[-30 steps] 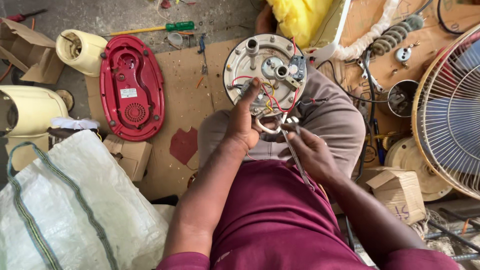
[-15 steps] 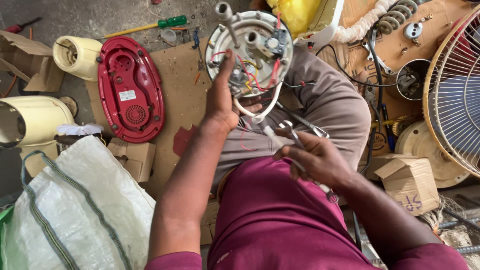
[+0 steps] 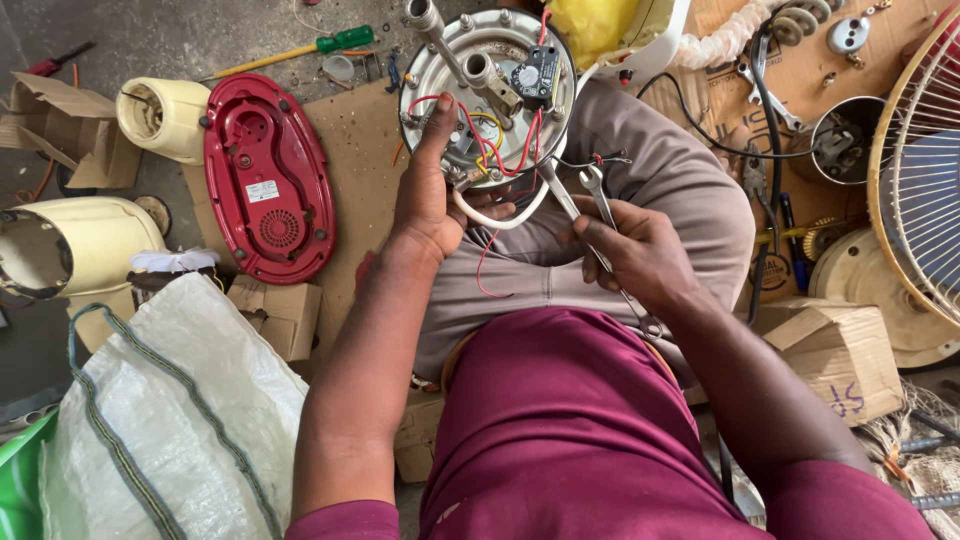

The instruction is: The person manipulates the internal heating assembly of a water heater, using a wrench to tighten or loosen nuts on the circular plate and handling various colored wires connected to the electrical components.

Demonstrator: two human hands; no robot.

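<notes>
Since the earlier frames the round metal heating base (image 3: 487, 95) has been lifted further from the body and tilted, its wired underside facing up; the right hand (image 3: 640, 250) has drawn back toward the lap.

Left hand (image 3: 428, 195): clasped on the base's left rim, index finger stretched over the plate, thumb beside the white cable loop (image 3: 500, 215). Red and yellow wires and a black thermostat block (image 3: 535, 75) sit on the plate.

Right hand: closed around metal spanners (image 3: 590, 205), whose heads lie just beside the base's lower edge.

The base is held above the knees, over the cardboard sheet (image 3: 360, 130) on the floor.

Nearby on the floor: red oval cover (image 3: 268, 178) to the left, cream housings (image 3: 160, 118), green-handled screwdriver (image 3: 300, 50), white woven sack (image 3: 170, 420), fan guard (image 3: 920, 170) at the right edge
</notes>
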